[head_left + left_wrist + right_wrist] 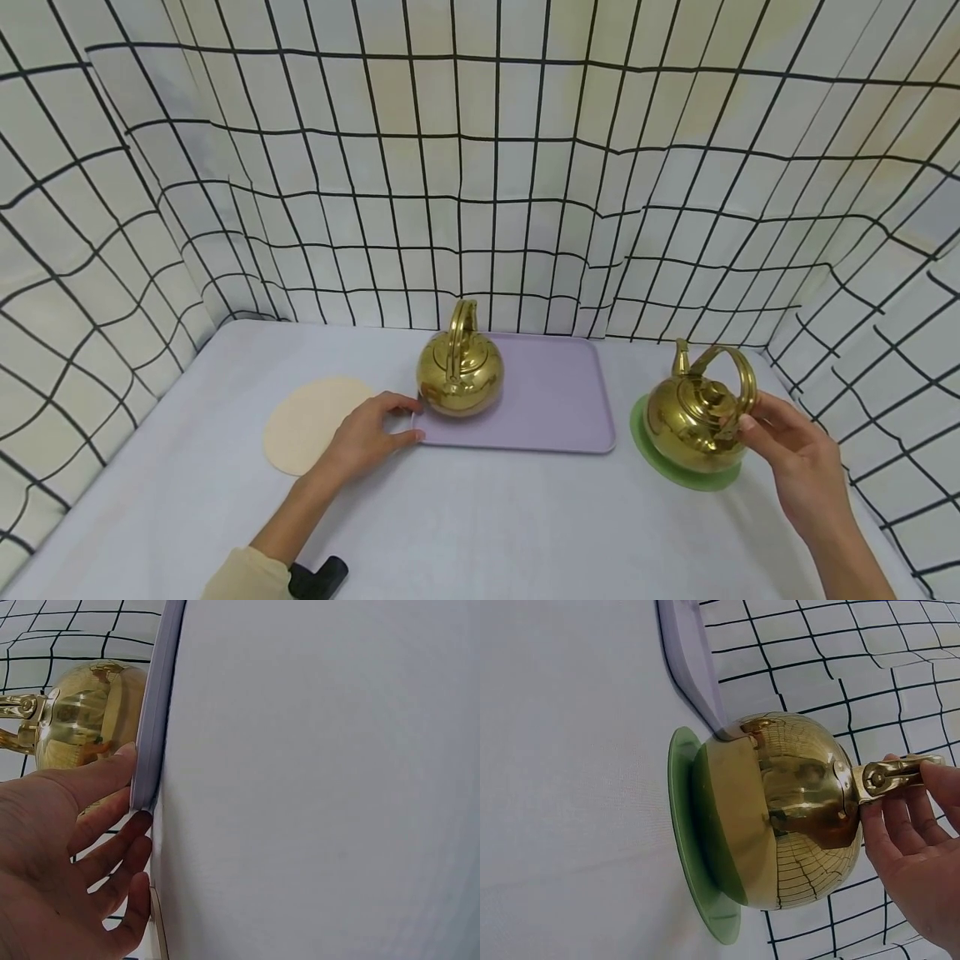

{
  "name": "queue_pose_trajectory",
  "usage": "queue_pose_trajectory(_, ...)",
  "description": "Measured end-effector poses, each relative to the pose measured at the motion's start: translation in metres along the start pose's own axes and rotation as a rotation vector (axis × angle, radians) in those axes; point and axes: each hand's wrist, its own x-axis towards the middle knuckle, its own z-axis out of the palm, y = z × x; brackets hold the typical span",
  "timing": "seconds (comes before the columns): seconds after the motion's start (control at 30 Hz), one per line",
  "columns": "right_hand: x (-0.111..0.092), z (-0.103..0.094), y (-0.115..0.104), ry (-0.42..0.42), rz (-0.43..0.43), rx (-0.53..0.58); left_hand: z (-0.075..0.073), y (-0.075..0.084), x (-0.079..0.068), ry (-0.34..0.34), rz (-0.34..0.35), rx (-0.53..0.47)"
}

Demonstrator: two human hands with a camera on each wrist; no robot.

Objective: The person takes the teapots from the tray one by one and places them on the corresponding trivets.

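At the purple tray's near left corner, my left hand holds the rim between thumb and fingers; the left wrist view shows the thumb against the tray edge. A brass kettle stands upright on the tray's left part, just beyond that hand. A second brass kettle sits on a round green mat, to the right of the tray. My right hand pinches this kettle's raised handle from the right side. In the right wrist view, its base rests against the green mat.
A round cream mat lies left of the tray, partly behind my left hand. White cloth covers the table. White walls with a black grid enclose its back and sides.
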Motion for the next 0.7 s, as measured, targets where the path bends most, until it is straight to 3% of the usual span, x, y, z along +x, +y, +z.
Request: queue_pose_trajectory(0.7,-0.0012,-0.005,0.0043,0.01,-0.01,0.077,0.0008,-0.0002,0.0006,-0.002,-0.018,0.0)
